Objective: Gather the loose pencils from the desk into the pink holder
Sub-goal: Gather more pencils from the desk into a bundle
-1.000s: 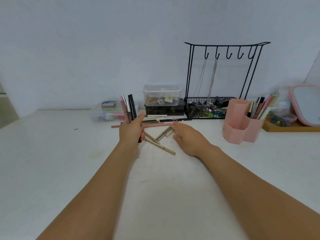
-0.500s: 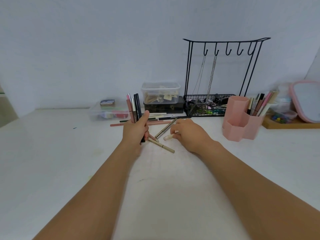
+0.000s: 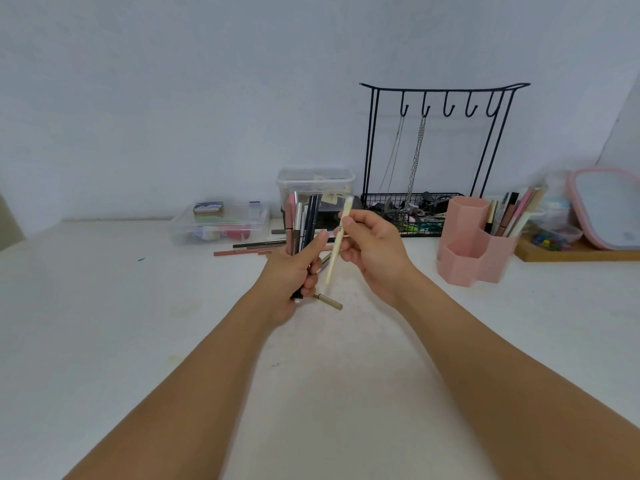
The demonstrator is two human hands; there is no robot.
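Your right hand (image 3: 372,244) pinched a cream pencil (image 3: 338,241) nearly upright, just beside the bundle (image 3: 302,221) gripped in your left hand (image 3: 294,271), the pink holder (image 3: 476,242) well off right.

home vanity desk | jewelry rack (image 3: 440,157) | mirror (image 3: 606,206) | white wall

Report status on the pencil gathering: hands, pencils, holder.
Left hand grips an upright bundle of pencils. Right hand pinches a cream pencil, lifted. More pencils loose on desk. Pink holder unobstructed, to the right.
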